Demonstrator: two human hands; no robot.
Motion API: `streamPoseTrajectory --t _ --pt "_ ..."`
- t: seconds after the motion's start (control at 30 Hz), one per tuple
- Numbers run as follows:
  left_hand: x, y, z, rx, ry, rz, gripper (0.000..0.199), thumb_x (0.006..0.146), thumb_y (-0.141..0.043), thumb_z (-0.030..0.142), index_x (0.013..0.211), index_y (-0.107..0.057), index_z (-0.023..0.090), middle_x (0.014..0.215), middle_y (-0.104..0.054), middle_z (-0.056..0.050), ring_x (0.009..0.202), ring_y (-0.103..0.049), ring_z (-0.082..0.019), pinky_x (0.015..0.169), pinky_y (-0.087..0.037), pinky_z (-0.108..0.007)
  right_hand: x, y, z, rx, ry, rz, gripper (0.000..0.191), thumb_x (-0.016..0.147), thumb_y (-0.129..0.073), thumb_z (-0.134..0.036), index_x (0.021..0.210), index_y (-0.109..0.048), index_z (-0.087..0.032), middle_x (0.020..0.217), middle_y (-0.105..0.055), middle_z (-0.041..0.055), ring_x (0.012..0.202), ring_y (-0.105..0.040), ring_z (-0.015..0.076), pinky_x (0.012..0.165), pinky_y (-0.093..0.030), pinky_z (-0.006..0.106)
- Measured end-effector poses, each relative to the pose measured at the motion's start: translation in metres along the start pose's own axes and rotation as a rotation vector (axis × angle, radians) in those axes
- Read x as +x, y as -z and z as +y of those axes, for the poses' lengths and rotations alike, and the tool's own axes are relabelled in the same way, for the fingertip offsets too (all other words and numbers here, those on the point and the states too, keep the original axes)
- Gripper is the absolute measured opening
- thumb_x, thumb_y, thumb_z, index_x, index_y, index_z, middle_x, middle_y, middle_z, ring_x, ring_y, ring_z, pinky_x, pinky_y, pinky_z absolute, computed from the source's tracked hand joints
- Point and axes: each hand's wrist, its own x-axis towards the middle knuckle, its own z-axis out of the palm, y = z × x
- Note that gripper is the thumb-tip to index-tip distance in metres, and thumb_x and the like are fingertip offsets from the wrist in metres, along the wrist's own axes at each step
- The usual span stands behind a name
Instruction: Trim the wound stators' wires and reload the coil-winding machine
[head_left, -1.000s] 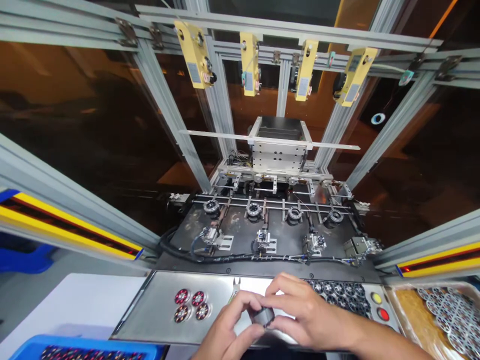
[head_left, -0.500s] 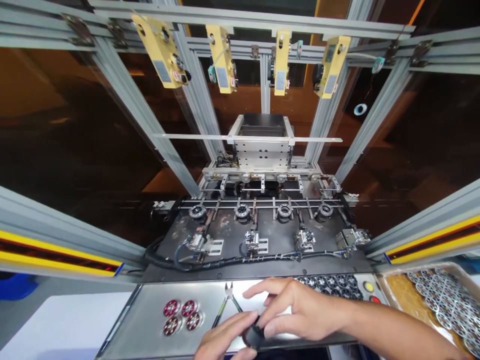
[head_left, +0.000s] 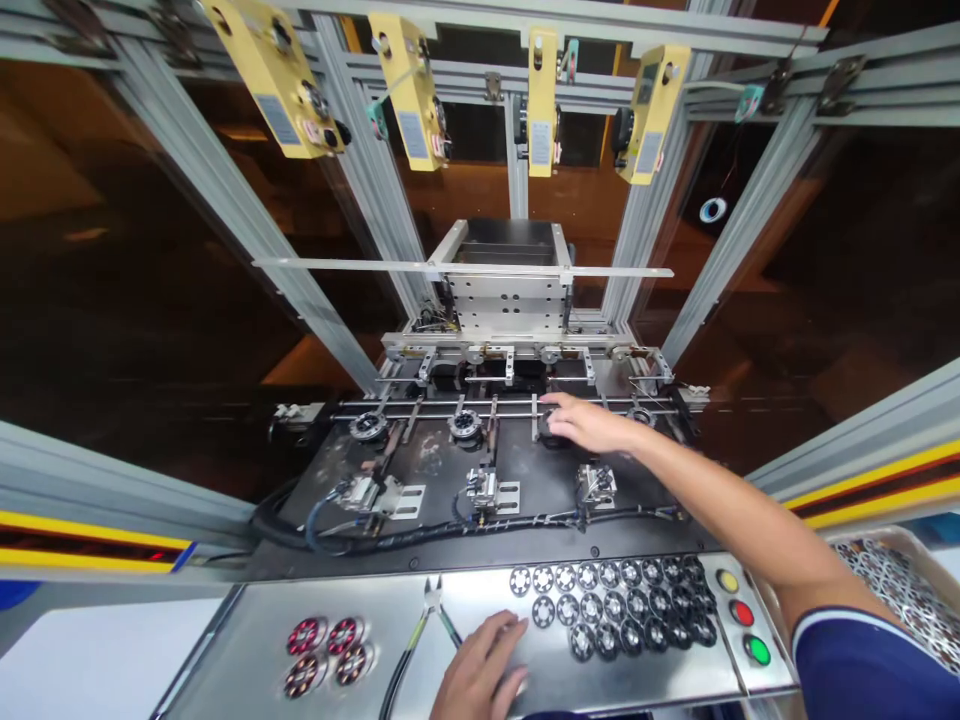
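My right hand (head_left: 589, 424) reaches to the third round fixture from the left on the dark machine plate (head_left: 420, 555). Its fingers are bent around a dark round part there, mostly hidden under them. My left hand (head_left: 484, 668) rests low over the metal tray (head_left: 262, 612), fingers apart, beside the pliers (head_left: 433, 600). Black round cores (head_left: 583, 642) lie in rows to its right. Several red and copper wound cores (head_left: 306, 637) sit at the tray's left.
Two other fixtures (head_left: 368, 427) (head_left: 466, 425) stand left of my right hand. Yellow units (head_left: 542, 100) hang from the frame above. Yellow, red and green buttons (head_left: 742, 613) are at the tray's right. A box of metal rings (head_left: 892, 590) stands further right.
My hands have parted. The right one moved forward from the tray to the third fixture; the left one let go of the dark round part. The view has shifted slightly.
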Motion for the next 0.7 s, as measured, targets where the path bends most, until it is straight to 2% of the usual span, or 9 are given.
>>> streamPoseTrajectory --t 0.03,0.13,0.23,0.33,0.4,0.6,0.7 --pt "-0.001 -0.009 -0.006 0.058 -0.052 -0.053 0.03 0.095 -0.053 0.025 0.122 -0.067 0.023 0.112 -0.072 -0.013 0.098 -0.072 -0.023 0.087 -0.059 -0.03 0.012 0.008 0.019 -0.057 -0.039 0.02 0.022 0.098 -0.058 -0.03 0.111 -0.067 -0.015 0.145 -0.052 0.0122 0.136 -0.047 0.0295 0.114 -0.035 0.057" --pt "-0.003 -0.029 -0.019 0.184 -0.12 -0.2 0.041 0.089 -0.056 0.012 0.128 -0.062 0.023 0.113 -0.068 -0.013 0.091 -0.071 -0.022 0.082 -0.06 -0.03 0.036 0.013 0.063 -0.188 -0.099 0.018 0.034 0.096 -0.063 -0.034 0.126 -0.06 -0.018 0.138 -0.055 0.0107 0.125 -0.055 0.028 0.105 -0.045 0.054" --pt "-0.005 -0.04 -0.022 0.27 -0.101 -0.256 0.056 0.078 -0.062 0.004 0.13 -0.059 0.025 0.114 -0.067 -0.012 0.094 -0.071 -0.022 0.082 -0.059 -0.03 0.043 0.005 0.083 -0.27 -0.115 -0.01 0.034 0.097 -0.061 -0.034 0.127 -0.059 -0.019 0.137 -0.056 0.0109 0.12 -0.058 0.0264 0.101 -0.05 0.05" --pt "-0.007 -0.046 -0.023 0.308 -0.069 -0.254 0.061 0.072 -0.065 0.0 0.127 -0.059 0.026 0.115 -0.066 -0.011 0.096 -0.07 -0.024 0.083 -0.059 -0.031 0.042 0.0 0.09 -0.322 -0.12 -0.032 0.034 0.097 -0.061 -0.034 0.127 -0.059 -0.019 0.135 -0.057 0.0108 0.118 -0.059 0.0258 0.099 -0.051 0.049" --pt "-0.009 -0.049 -0.024 0.314 -0.053 -0.229 0.055 0.073 -0.066 0.002 0.122 -0.06 0.025 0.116 -0.066 -0.012 0.095 -0.071 -0.025 0.082 -0.06 -0.033 0.042 0.0 0.092 -0.348 -0.121 -0.045 0.033 0.097 -0.061 -0.034 0.126 -0.06 -0.018 0.134 -0.058 0.0106 0.116 -0.06 0.0255 0.098 -0.052 0.049" --pt "-0.011 -0.053 -0.029 0.299 -0.063 -0.16 0.016 0.086 -0.062 0.016 0.1 -0.062 0.022 0.11 -0.069 -0.011 0.09 -0.073 -0.026 0.08 -0.062 -0.037 0.046 0.003 0.093 -0.401 -0.128 -0.086 0.033 0.097 -0.061 -0.034 0.125 -0.06 -0.018 0.132 -0.059 0.0106 0.114 -0.061 0.0248 0.096 -0.053 0.047" --pt "-0.009 -0.053 -0.027 0.29 -0.069 -0.13 0.007 0.088 -0.061 0.018 0.093 -0.061 0.022 0.106 -0.071 -0.009 0.088 -0.073 -0.025 0.082 -0.062 -0.039 0.048 0.005 0.091 -0.418 -0.129 -0.113 0.033 0.097 -0.061 -0.034 0.125 -0.06 -0.018 0.132 -0.059 0.0107 0.114 -0.061 0.0248 0.097 -0.053 0.047"
